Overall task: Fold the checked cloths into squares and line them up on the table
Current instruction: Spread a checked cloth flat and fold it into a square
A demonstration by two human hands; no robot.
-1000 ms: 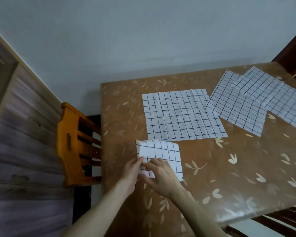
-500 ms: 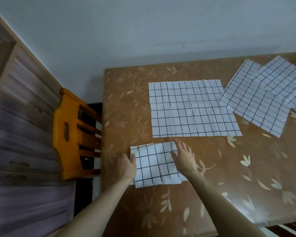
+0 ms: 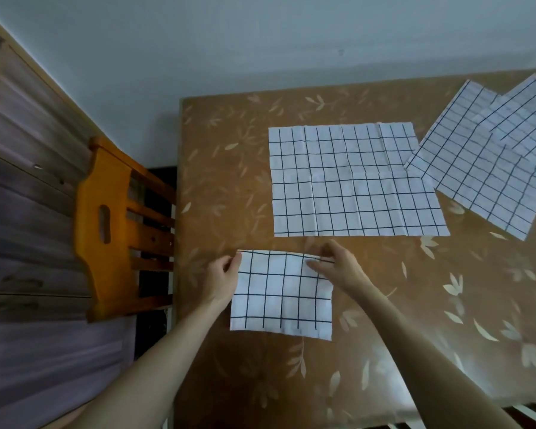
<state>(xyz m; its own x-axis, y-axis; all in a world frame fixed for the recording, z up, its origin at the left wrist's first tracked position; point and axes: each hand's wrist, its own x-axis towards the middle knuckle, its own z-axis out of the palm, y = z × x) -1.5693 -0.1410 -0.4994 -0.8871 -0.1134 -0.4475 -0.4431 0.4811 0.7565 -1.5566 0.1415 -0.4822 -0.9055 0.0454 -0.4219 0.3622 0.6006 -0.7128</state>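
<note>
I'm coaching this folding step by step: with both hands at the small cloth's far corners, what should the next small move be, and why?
Probably set the folded cloth flat and squared on the table. The left hand and right hand pinch its far corners, it already looks like a square, and three unfolded checked cloths remain, the nearest unfolded cloth just beyond it.

The far corners of the folded cloth point(image 3: 280, 294) are now pinched, where half a second ago open palms were laid against its sides: the left corner by the left hand point(image 3: 222, 281), the right by the right hand point(image 3: 339, 267). The far edge has been straightened and the cloth squared.
</note>
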